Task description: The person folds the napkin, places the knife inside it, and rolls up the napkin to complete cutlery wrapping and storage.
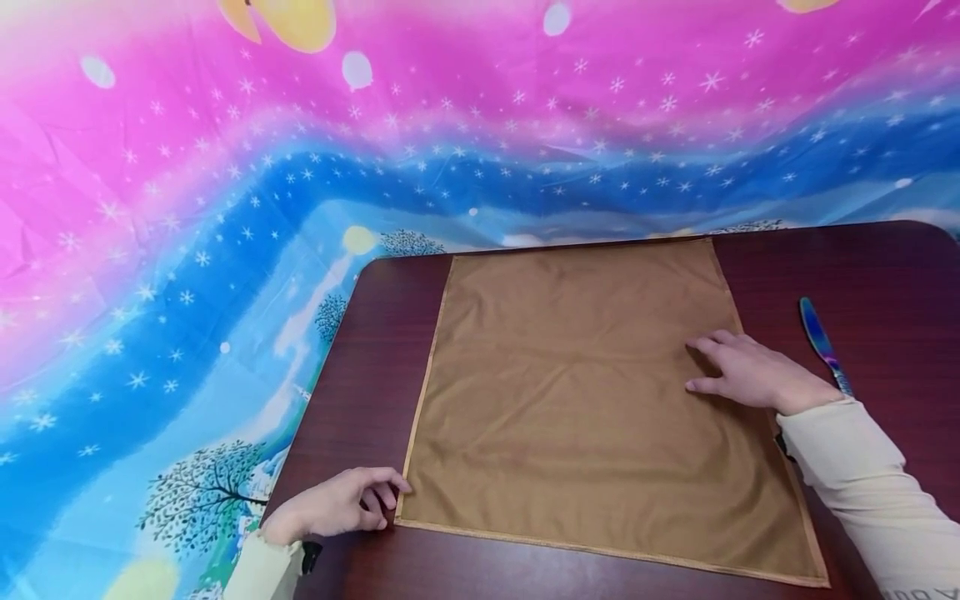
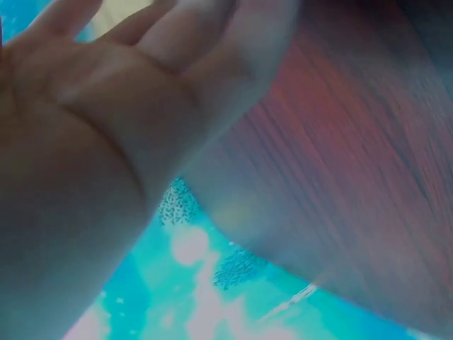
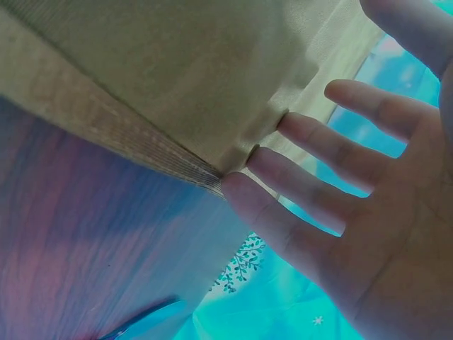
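A brown cloth napkin (image 1: pixel 570 400) with a lighter stitched hem lies spread on the dark red wooden table, with soft creases across it. My left hand (image 1: pixel 341 504) is at its near left corner, loosely bent fingers right at the hem. In the left wrist view the palm of the left hand (image 2: pixel 106 120) shows, while its fingertips are out of frame. Over the cloth's right edge, my right hand (image 1: pixel 757 375) has its fingers spread. The right wrist view shows the fingertips of the right hand (image 3: pixel 340 191) touching the cloth (image 3: pixel 184 78) by its hem.
A table knife (image 1: pixel 821 342) with a shiny blue-purple finish lies right of the cloth, partly behind the right sleeve. The table (image 1: pixel 885 283) has rounded corners. Behind and left of it hangs a pink and blue backdrop (image 1: pixel 480 108) printed with snowflakes and trees.
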Action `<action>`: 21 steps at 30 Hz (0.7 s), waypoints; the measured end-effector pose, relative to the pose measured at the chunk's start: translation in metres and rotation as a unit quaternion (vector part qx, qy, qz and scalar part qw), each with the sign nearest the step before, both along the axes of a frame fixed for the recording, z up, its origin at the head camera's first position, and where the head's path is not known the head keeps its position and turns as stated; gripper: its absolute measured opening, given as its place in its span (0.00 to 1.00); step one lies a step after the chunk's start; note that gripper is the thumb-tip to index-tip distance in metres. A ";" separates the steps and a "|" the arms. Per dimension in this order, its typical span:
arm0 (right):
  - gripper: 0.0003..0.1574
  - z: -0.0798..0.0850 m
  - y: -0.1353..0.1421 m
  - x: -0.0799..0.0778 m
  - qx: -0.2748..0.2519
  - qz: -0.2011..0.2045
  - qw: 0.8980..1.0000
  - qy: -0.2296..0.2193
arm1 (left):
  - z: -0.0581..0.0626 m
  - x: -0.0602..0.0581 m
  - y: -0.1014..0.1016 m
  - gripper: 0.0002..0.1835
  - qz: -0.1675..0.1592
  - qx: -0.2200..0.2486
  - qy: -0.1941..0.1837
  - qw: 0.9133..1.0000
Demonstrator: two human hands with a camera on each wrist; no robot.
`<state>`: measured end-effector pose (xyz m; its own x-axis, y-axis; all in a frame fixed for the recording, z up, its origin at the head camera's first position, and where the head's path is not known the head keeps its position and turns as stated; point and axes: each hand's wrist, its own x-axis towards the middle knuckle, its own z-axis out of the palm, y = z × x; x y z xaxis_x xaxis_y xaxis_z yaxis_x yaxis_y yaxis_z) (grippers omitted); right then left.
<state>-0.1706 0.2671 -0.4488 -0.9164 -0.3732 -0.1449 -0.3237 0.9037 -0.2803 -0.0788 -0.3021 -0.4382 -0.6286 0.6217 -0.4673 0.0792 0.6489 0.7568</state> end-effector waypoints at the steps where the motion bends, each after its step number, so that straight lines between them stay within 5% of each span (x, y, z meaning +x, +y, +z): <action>1: 0.43 0.000 0.000 0.000 0.000 0.000 1.000 -0.001 | -0.001 0.001 0.001 0.21 -0.004 -0.009 0.019 1.000; 6: 0.44 0.000 0.002 0.001 0.001 0.000 1.000 -0.005 | -0.005 0.007 0.009 0.25 -0.025 -0.077 0.106 0.991; 21: 0.44 0.000 0.003 0.002 0.000 -0.003 1.000 -0.014 | -0.006 0.014 0.021 0.23 -0.039 -0.127 0.202 0.970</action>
